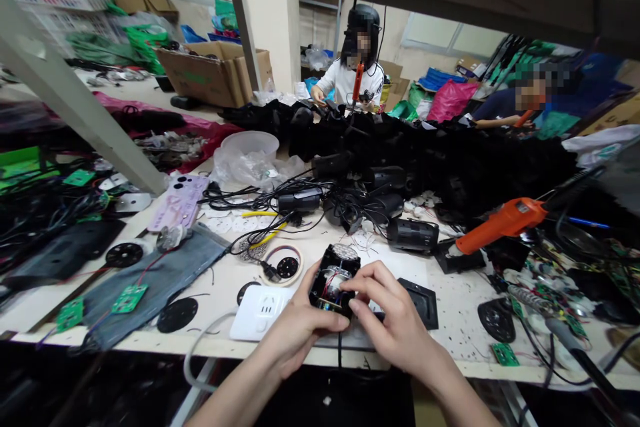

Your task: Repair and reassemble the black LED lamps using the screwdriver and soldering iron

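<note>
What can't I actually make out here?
All in the head view:
Left hand: some fingers, hidden behind the black housing it holds.
Right hand: whether it grips anything; its own fingers cover the spot.
White power strip: how far right it reaches, hidden by the left hand.
Purple phone: its lettering, blurred and too small.
Green circuit boards: their markings, too small.
</note>
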A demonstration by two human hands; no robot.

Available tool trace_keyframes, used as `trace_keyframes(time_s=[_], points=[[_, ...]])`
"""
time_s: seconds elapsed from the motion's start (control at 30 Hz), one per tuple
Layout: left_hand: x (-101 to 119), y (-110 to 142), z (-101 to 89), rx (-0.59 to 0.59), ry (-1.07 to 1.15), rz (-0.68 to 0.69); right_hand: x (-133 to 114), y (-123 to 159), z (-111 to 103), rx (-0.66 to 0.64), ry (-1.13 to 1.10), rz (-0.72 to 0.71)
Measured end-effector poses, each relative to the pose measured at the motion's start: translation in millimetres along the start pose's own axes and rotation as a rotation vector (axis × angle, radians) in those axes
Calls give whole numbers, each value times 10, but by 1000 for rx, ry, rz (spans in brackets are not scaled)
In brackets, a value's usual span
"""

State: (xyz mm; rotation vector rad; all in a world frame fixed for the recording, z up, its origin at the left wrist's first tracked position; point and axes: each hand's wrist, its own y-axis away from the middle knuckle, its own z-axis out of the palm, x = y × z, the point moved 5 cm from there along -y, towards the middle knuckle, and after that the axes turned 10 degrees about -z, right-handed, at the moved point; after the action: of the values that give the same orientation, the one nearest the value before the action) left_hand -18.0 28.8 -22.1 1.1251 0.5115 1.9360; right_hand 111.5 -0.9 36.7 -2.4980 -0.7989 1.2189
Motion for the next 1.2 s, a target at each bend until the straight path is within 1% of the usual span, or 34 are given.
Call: trace_keyframes(time_s=[0.07,0.1,0.13,0.2,0.23,0.27,0.3,0.33,0.4,0.43,0.5,0.6,0.67,0.8,0.93,1.03,1.2], points=[[16,3,2,15,4,10,-1,10,-50,8,36,-34],[19,6,1,24,-1,13,29,11,-110,21,67,-43],[19,7,-3,34,-8,14,87,9,-200,51,112,-39],[12,5,-20,53,-26,16,290,8,-473,156,267,36],[8,-1,-33,66,-30,20,427,15,-631,200,371,114],[5,-9,-47,80,-29,27,590,34,-791,223,504,253],[3,-19,-60,92,-24,35,750,73,-955,256,656,431],[1,-31,-69,101,-17,44,866,94,-1080,293,725,519],[-2,-52,-76,114,-5,55,1040,102,-1199,318,793,633],[-3,-60,-73,116,-1,59,1094,85,-1197,320,799,655],[-1,-66,-65,119,8,64,1169,41,-1110,296,800,728],[8,-56,-58,115,19,62,1250,5,-919,231,768,921],[15,-44,-55,97,22,55,1294,4,-829,200,735,1012],[28,-23,-45,33,35,41,1367,30,-768,188,712,1020],[29,-5,-44,-7,57,13,1416,92,-750,215,736,1017],[36,19,-33,-48,79,-3,1414,114,-722,257,774,1009],[76,63,-12,-92,141,20,1365,101,-695,309,833,960]])
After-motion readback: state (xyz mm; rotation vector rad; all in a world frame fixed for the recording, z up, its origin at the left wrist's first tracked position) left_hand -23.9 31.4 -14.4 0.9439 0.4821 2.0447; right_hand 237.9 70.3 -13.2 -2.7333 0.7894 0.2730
